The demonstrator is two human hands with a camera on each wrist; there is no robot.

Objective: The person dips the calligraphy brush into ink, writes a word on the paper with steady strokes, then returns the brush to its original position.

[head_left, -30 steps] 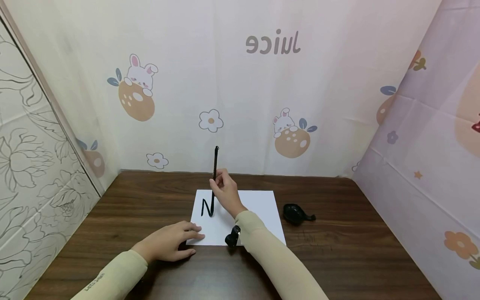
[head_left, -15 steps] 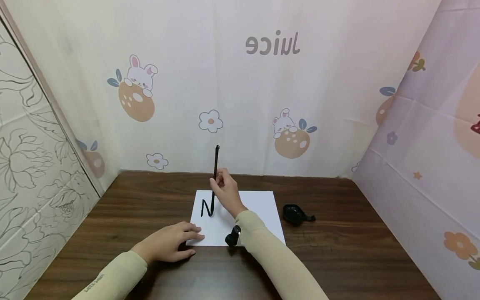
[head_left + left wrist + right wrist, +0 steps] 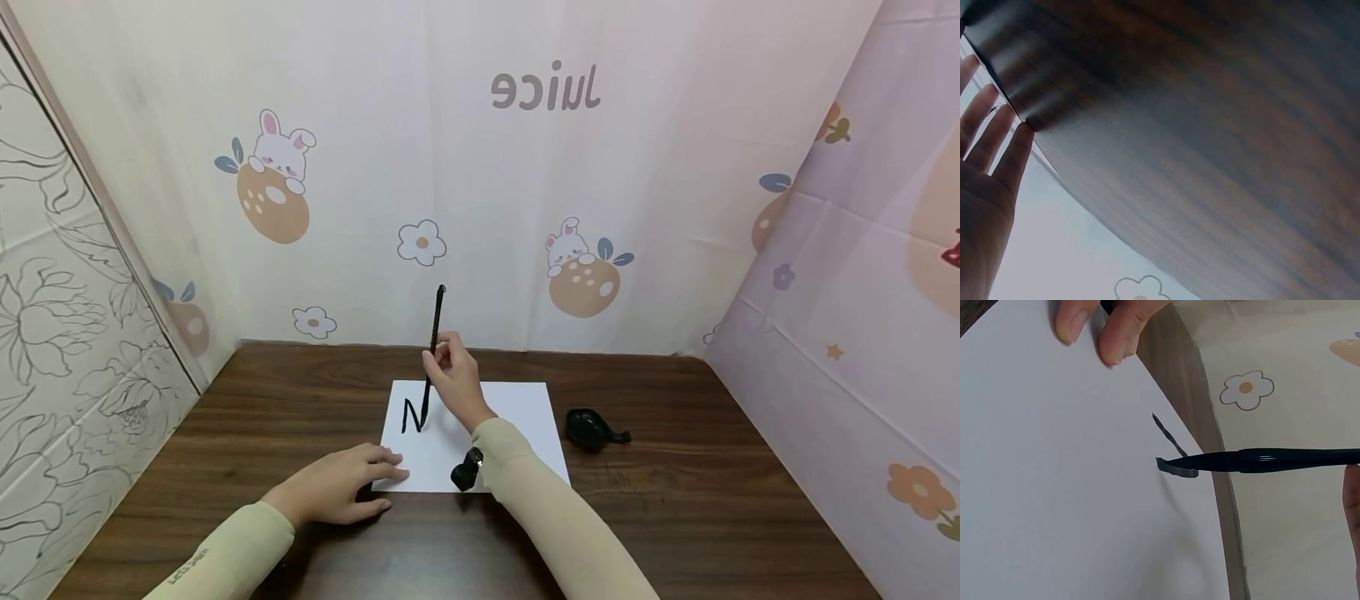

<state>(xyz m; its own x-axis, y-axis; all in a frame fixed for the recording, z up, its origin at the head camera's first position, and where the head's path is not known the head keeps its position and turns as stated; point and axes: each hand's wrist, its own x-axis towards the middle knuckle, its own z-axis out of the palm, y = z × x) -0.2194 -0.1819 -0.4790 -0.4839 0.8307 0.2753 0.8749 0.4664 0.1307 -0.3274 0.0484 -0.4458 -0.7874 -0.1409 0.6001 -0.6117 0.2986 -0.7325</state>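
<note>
My right hand [image 3: 455, 379] pinches a black writing brush [image 3: 437, 321] between thumb and fingers, its handle rising and leaning slightly right. The brush tip is at the lower right of black, N-like strokes [image 3: 406, 414] on a white sheet of paper [image 3: 517, 408]. In the right wrist view the tapered brush [image 3: 1254, 460] lies over the stroke; whether its tip touches the paper I cannot tell. My left hand [image 3: 341, 483] lies flat with spread fingers, some fingertips resting on the paper's lower left corner, the thumb on the table.
A black spoon-shaped dish [image 3: 588, 428] stands right of the paper on the brown wooden table [image 3: 697, 500]. A small black camera [image 3: 467, 469] sits at my right wrist, above the paper's front edge. Printed curtains [image 3: 480, 167] hang around the table.
My right hand and the brush have risen a little and shifted slightly right, and the handle leans more to the right. My left hand and the paper stay in place.
</note>
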